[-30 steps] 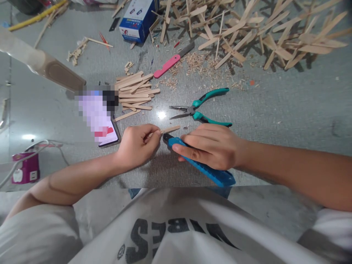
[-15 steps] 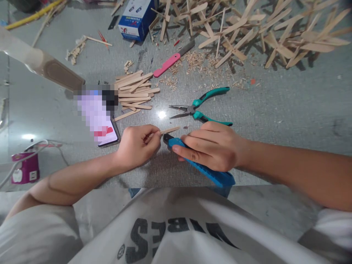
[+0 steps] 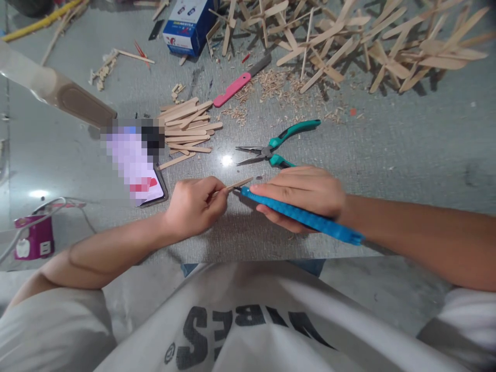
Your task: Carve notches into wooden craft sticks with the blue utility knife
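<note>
The left hand [image 3: 197, 204] is curled up, and its thumb and finger pinch 1 end of a thin wooden stick [image 3: 242, 182]. The rest of the stick pokes out to the right, over the gray table [image 3: 406, 155]. The right hand [image 3: 302, 191] is closed around a blue cutter [image 3: 310, 212]. The cutter's dark tip is right by the stick, close to the left hand; I cannot tell if they touch. Just past the right hand lie green pliers [image 3: 265, 152] with their 2 handles spread apart, and the hand hides part of 1 handle. A pile of flat sticks [image 3: 189, 126] lies past the left hand, near a phone [image 3: 149, 195]. A pink knife [image 3: 234, 89] lies just beside the pile, with wood bits [image 3: 273, 85] near its blade. Farther back are many crossed sticks [image 3: 329, 39] and a blue and white box [image 3: 188, 31].
</note>
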`<state>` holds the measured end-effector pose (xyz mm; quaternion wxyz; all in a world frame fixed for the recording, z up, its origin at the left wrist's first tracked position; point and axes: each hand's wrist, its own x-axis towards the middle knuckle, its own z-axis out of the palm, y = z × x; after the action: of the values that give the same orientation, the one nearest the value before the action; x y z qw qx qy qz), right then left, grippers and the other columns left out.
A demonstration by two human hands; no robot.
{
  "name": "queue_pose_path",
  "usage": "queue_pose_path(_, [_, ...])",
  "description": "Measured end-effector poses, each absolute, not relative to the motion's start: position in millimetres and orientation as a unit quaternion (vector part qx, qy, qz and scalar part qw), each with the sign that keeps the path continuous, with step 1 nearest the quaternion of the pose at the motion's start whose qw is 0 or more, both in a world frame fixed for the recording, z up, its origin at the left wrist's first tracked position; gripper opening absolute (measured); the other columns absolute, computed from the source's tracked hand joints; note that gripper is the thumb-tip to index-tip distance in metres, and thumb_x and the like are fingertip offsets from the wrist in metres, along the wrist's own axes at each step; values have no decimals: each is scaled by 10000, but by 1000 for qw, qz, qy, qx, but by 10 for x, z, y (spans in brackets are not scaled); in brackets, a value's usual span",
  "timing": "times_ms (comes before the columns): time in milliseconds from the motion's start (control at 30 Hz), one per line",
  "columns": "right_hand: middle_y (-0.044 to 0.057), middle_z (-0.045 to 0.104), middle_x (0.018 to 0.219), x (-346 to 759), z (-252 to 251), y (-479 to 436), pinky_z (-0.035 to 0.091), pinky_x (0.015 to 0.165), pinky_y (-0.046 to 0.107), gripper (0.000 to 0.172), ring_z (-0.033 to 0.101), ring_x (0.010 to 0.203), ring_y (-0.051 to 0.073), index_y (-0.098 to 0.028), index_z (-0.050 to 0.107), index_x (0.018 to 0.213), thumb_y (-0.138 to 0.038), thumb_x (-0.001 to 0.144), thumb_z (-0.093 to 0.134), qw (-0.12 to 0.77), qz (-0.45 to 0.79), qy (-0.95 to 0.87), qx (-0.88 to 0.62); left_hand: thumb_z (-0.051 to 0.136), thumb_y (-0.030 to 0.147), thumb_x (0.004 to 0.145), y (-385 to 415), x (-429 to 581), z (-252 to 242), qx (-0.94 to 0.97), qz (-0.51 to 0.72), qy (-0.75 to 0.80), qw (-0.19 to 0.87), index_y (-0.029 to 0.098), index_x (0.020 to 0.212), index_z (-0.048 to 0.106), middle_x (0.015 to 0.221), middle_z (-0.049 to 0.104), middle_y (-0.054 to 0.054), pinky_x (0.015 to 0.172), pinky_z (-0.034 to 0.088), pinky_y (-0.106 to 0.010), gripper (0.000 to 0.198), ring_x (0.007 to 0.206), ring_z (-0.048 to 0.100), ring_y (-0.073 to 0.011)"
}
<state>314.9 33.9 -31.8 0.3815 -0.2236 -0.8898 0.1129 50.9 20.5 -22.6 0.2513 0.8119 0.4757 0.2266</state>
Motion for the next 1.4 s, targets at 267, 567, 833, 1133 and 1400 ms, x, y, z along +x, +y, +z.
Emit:
queue_pose_path(267, [-23,814,784,3125,-283,242,627,653,260,100,778,661,152,-263,741,1053,-296,1041,647,400,238,-810,-357,618,232,995,197,510,-196,822,214,470,241,155,778,725,553,607,27,543,363,-239,253,504,519,-98])
queue_pose_path(567, [11,835,874,3107,-322,263,657,678,246,191,793,715,155,-257,697,1186,-226,999,682,433,171,-839,-282,502,261,1048,213,506,-164,828,153,483,240,146,906,781,635,707,-23,600,400,-295,334,574,627,-165])
queue_pose_path(833, [56,830,882,3132,-310,326,651,650,289,253,787,701,184,-201,686,1237,-214,986,712,408,118,-881,-209,502,317,1076,205,497,-183,800,173,509,266,174,975,744,688,740,-14,597,416,-278,299,591,640,-157])
queue_pose_path(1133, [28,827,895,3189,-284,287,649,613,336,469,797,735,213,-294,601,1449,-190,993,633,404,144,-873,-232,471,333,1091,207,492,-178,776,203,498,331,198,1033,607,650,669,39,543,417,-242,201,509,552,-116])
queue_pose_path(1400, [19,850,951,3204,-286,286,679,629,317,343,824,754,208,-296,645,1375,-355,1038,668,427,130,-865,-231,510,334,1082,213,506,-176,769,211,481,365,205,970,582,616,629,55,548,415,-229,185,507,540,-99])
